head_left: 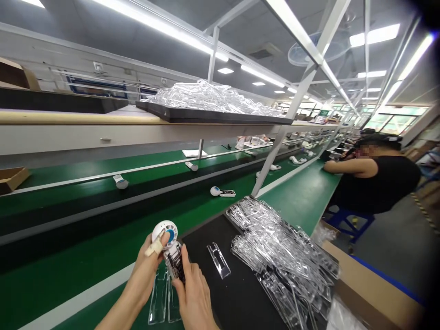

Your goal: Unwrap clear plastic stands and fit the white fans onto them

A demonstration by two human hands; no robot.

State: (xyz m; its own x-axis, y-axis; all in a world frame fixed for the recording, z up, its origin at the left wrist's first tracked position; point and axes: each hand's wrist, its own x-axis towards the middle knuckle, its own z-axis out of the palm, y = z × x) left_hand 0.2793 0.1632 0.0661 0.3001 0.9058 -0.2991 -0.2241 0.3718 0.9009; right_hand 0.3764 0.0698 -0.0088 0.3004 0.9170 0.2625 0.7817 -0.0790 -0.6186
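Note:
A white handheld fan (171, 225) with a blue round centre is between my two hands, its handle opened so that dark inner parts show. My left hand (146, 263) is closed around the round fan head, and a pale cover wraps its thumb. Lower down, my right hand (194, 286) grips the handle from the right side. Beneath the hands, long clear plastic pieces (158, 300) lie on the green surface, partly hidden. A single clear plastic piece (219, 261) rests on the black tray (227, 298) to the right, beside a large heap of similar pieces (275, 247).
Another opened fan (223, 193) lies on the green belt (192, 208), with several more farther along. Overhead, a shelf (68, 135) carries a black tray of clear plastic (213, 98). A slanted metal post (275, 156) stands ahead. At right, a person (378, 176) sits beyond a cardboard box (364, 284).

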